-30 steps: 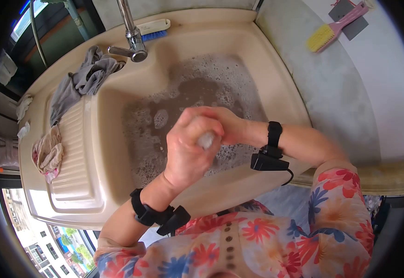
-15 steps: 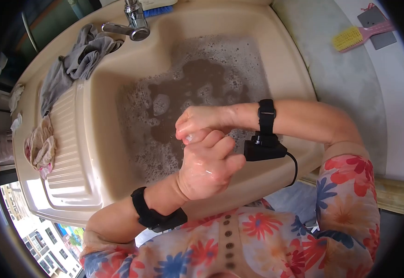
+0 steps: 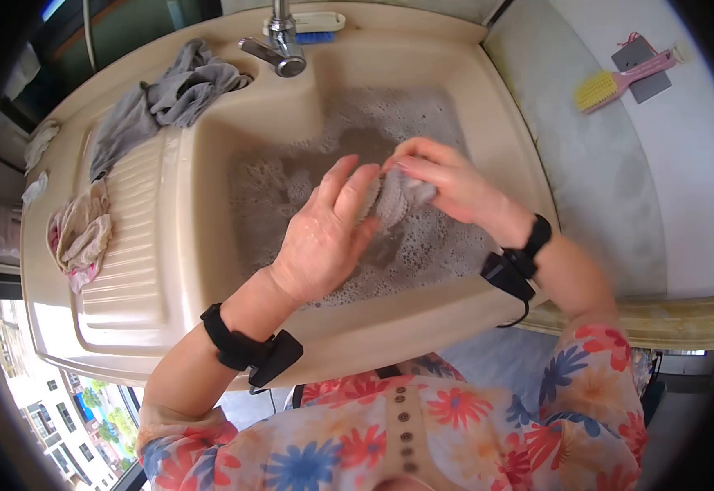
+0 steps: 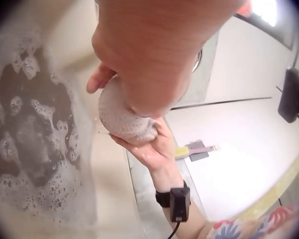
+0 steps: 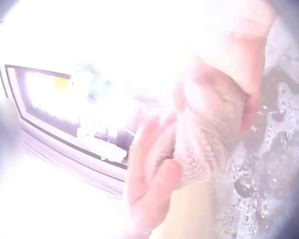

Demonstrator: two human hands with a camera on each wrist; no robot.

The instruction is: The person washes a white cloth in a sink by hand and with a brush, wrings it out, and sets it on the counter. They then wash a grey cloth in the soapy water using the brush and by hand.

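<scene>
A wet, light-grey textured cloth (image 3: 402, 198) is bunched between both hands above the sink's soapy water. My right hand (image 3: 455, 184) grips its far right end, thumb and fingers pinching the fabric. On the other side, my left hand (image 3: 324, 229) has the cloth's left edge between its thumb and long, slightly bent fingers. The left wrist view shows the bundled cloth (image 4: 122, 114) lying against the right palm, partly covered by the left hand. In the overexposed right wrist view, folds of the cloth (image 5: 202, 144) run between the two hands.
Foamy grey water (image 3: 357, 139) fills the beige sink basin (image 3: 520, 188). A chrome faucet (image 3: 283, 49) and a blue-bristled brush (image 3: 316, 24) are at the back. A grey garment (image 3: 161, 102) and a pinkish cloth (image 3: 83, 233) lie on the left drainboard. A yellow-bristled brush (image 3: 610, 86) lies right.
The hands were clenched together around the cloth, squeezing it. Now they have parted somewhat, fingers loosened, and the bunched cloth shows between them. The head view has also shifted.
</scene>
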